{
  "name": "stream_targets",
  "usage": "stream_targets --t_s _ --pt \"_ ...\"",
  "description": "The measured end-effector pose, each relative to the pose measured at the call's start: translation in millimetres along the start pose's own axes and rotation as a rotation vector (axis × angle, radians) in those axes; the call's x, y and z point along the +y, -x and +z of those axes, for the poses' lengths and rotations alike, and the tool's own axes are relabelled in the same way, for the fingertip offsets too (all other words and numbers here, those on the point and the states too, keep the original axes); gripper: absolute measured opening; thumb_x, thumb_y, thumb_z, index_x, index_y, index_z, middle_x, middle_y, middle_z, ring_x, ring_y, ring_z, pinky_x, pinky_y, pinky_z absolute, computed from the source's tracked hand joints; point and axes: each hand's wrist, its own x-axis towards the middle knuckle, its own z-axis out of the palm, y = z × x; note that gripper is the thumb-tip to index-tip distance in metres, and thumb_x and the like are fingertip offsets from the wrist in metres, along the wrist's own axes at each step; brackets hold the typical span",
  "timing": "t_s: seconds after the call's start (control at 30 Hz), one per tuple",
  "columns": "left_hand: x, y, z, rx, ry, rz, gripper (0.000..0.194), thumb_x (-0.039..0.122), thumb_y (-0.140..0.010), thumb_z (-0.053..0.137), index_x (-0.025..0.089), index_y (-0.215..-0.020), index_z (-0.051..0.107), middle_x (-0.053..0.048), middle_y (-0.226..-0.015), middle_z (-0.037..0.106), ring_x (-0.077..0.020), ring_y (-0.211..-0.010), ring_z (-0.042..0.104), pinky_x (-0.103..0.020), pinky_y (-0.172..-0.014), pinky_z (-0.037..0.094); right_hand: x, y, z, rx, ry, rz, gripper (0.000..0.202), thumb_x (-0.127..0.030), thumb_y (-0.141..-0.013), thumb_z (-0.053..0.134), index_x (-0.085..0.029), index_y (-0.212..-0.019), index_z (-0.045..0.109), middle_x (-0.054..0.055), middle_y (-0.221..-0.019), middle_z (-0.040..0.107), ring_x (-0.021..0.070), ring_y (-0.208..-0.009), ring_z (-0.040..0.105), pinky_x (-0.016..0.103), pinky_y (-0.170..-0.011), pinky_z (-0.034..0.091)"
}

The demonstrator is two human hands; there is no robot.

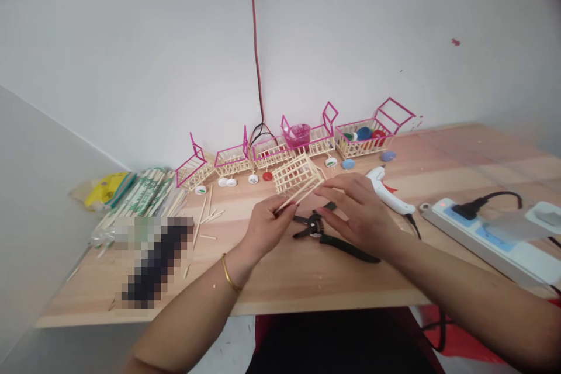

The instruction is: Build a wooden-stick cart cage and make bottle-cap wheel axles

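My left hand (270, 223) is closed on the near end of a small stick basket (294, 174), a lattice of pale wooden sticks held tilted above the table. At its right end, my right hand (357, 210) has its fingers spread, the fingertips close to the sticks; whether they touch is unclear. Black-handled pliers (314, 227) lie on the table just below the hands. Behind the basket stands a row of little stick carts with magenta rims, among them one at the left (193, 172) and one at the right holding coloured caps (363, 139).
A white glue gun (390, 193) and a power strip (491, 239) lie at the right. Bundled sticks (142, 196), loose sticks (200, 219) and a blurred dark object (158, 263) are at the left. Bottle caps (347, 164) sit before the carts on the wooden table (272, 286).
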Motion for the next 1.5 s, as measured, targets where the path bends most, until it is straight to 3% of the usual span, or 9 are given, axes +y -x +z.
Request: stream_targets --t_s 0.17,0.27,0.37,0.47,0.63,0.9,1.13,1.3,1.5 --pt "4 3 8.0 -0.134 0.185 -0.124 0.024 0.033 -0.083 0.057 0.014 -0.084 0.071 -0.003 -0.074 0.067 -0.0122 -0.065 0.056 -0.022 -0.063 0.041 -6 -4 1 -0.075 0.103 -0.037 0.028 -0.023 -0.086 0.061 -0.026 -0.113 0.061 0.005 -0.116 0.065 0.0262 -0.113 0.048 0.048 -0.098 0.031" --pt "8 5 10.1 -0.182 0.219 -0.16 0.024 0.033 -0.082 0.057 0.014 -0.082 0.072 -0.001 -0.066 0.065 -0.01 -0.058 0.051 -0.02 -0.057 0.039 -6 -4 3 -0.104 0.121 -0.046 0.021 -0.023 -0.089 0.057 -0.027 -0.108 0.063 0.003 -0.105 0.069 0.0234 -0.108 0.051 0.05 -0.102 0.021" --pt "10 7 11.0 -0.213 0.182 -0.132 0.021 0.028 -0.081 0.056 0.013 -0.081 0.072 -0.001 -0.066 0.064 -0.0096 -0.059 0.05 -0.02 -0.057 0.037 -5 -3 3 -0.17 0.093 -0.068 0.015 -0.023 -0.091 0.053 -0.025 -0.099 0.065 0.001 -0.091 0.069 0.0189 -0.094 0.054 0.048 -0.099 0.021" --pt "8 8 12.4 -0.193 0.103 -0.114 0.021 0.025 -0.081 0.054 0.013 -0.077 0.071 0.0 -0.063 0.061 -0.009 -0.058 0.048 -0.019 -0.055 0.035 -5 -4 3 -0.21 0.073 -0.074 0.015 -0.024 -0.092 0.052 -0.023 -0.094 0.067 0.002 -0.085 0.068 0.0178 -0.085 0.052 0.042 -0.087 0.027" --pt "7 9 14.8 -0.134 0.003 -0.082 0.023 0.024 -0.081 0.053 0.013 -0.066 0.067 0.003 -0.055 0.052 -0.0073 -0.053 0.042 -0.019 -0.052 0.031 -8 -5 5 -0.219 0.062 -0.07 0.016 -0.019 -0.09 0.052 -0.02 -0.089 0.067 0.004 -0.081 0.066 0.0176 -0.081 0.051 0.037 -0.075 0.026" --pt "10 10 16.0 -0.081 -0.039 -0.028 0.023 0.022 -0.082 0.053 0.014 -0.067 0.068 0.002 -0.059 0.058 -0.0078 -0.055 0.045 -0.019 -0.055 0.035 -11 -4 9 -0.227 0.104 -0.02 0.015 -0.021 -0.09 0.052 -0.019 -0.086 0.067 0.004 -0.078 0.065 0.018 -0.078 0.052 0.037 -0.073 0.026" --pt "12 8 9.1 -0.197 0.129 -0.142 0.018 0.027 -0.079 0.058 0.014 -0.082 0.07 -0.001 -0.068 0.064 -0.0096 -0.059 0.051 -0.02 -0.056 0.038 0 -3 8 -0.194 -0.095 0.014 0.012 -0.019 -0.09 0.052 -0.018 -0.093 0.063 0.006 -0.089 0.066 0.0191 -0.085 0.052 0.036 -0.077 0.033" --pt "12 8 8.0 -0.143 0.139 -0.198 0.018 0.03 -0.074 0.063 0.013 -0.077 0.068 0.0 -0.061 0.06 -0.0087 -0.053 0.047 -0.02 -0.05 0.035 5 -2 8 -0.165 -0.141 0.013 0.01 -0.017 -0.089 0.053 -0.017 -0.094 0.062 0.007 -0.09 0.066 0.0195 -0.087 0.054 0.036 -0.078 0.036" --pt "17 11 10.2 -0.092 0.032 -0.082 0.017 0.025 -0.079 0.058 0.014 -0.07 0.068 0.001 -0.058 0.057 -0.0084 -0.053 0.045 -0.02 -0.052 0.034 2 -2 5 -0.183 -0.06 -0.033 0.013 -0.024 -0.089 0.055 -0.022 -0.097 0.065 0.004 -0.088 0.065 0.0185 -0.085 0.052 0.036 -0.077 0.032"
